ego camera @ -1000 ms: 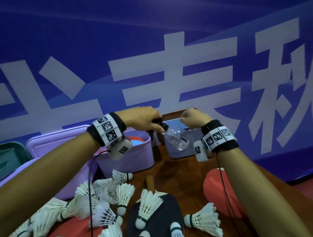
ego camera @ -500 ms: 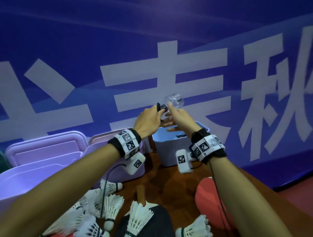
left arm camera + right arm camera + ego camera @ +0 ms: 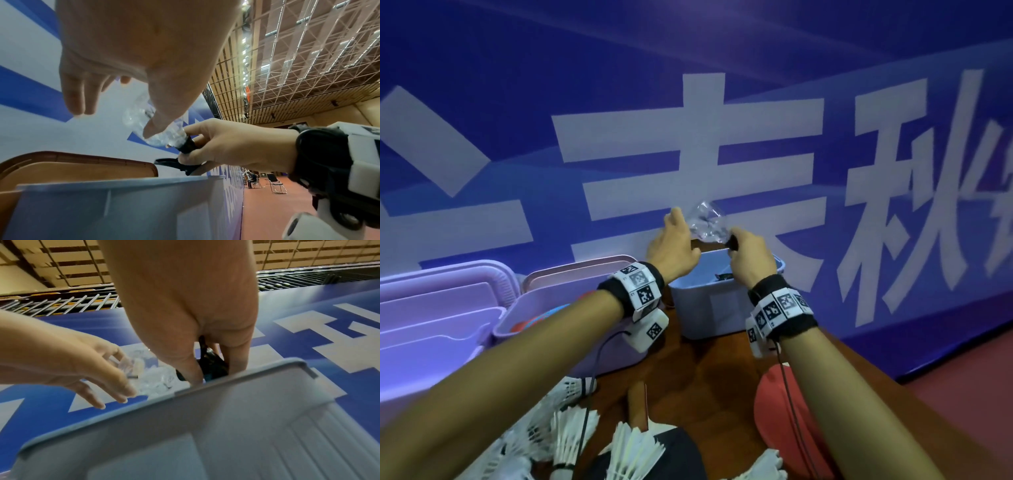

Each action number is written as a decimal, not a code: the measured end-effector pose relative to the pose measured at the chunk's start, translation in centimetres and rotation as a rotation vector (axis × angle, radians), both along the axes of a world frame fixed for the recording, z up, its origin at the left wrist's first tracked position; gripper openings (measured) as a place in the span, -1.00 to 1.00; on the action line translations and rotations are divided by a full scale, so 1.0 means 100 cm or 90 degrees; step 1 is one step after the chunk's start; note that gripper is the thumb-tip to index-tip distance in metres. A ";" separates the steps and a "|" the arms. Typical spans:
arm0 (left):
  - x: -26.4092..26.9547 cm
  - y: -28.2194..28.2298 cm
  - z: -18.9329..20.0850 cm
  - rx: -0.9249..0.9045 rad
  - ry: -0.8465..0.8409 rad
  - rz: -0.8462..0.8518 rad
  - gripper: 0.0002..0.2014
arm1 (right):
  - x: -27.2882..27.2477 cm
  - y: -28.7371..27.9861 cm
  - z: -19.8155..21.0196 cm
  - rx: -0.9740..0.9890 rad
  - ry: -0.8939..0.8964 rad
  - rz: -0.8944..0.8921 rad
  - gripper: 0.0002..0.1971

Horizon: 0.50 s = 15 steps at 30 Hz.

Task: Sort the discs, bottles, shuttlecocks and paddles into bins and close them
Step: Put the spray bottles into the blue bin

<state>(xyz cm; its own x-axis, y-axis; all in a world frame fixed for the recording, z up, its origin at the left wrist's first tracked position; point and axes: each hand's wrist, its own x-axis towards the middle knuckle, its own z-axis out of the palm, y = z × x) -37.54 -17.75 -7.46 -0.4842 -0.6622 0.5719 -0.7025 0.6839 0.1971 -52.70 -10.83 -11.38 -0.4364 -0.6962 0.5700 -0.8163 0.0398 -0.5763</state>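
A crumpled clear bottle hangs in the air above the open blue-grey bin. My right hand pinches its black cap, and a black strap dangles below the cap. My left hand is beside the bottle's body with straight fingers; only the thumb touches the bottle. In the right wrist view the bottle sits just past the bin's rim. Several white shuttlecocks lie on the brown table near me, with a black paddle among them.
A purple bin holding red discs stands left of the blue-grey one, its lid upright behind it. More purple lids lie at the far left. A red disc rests under my right forearm. A blue banner wall rises close behind the bins.
Both hands rose from bin level. The bottle turned over: the cap went from my left hand to my right, and my left hand opened beside the body.
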 end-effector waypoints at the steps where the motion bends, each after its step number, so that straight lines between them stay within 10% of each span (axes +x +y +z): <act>1: -0.001 -0.004 -0.003 0.003 0.012 0.010 -0.31 | -0.003 -0.001 -0.003 0.016 0.019 -0.007 -0.67; 4: -0.002 -0.016 -0.012 0.011 -0.066 -0.010 -0.16 | -0.009 -0.008 -0.013 0.045 0.006 -0.004 -0.71; 8: -0.002 -0.024 -0.024 0.103 -0.234 0.044 -0.55 | -0.014 -0.014 -0.016 0.101 0.029 0.035 -0.75; 15: -0.003 -0.033 -0.033 0.111 -0.293 0.011 -0.59 | -0.009 -0.020 -0.018 0.185 0.173 0.147 -0.68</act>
<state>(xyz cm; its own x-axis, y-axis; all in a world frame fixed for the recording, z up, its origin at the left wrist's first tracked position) -37.88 -21.07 -10.72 -0.6493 -0.7387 0.1810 -0.7541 0.6563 -0.0265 -53.64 -12.79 -13.23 -0.1120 -0.9055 0.4094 -0.9428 -0.0334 -0.3318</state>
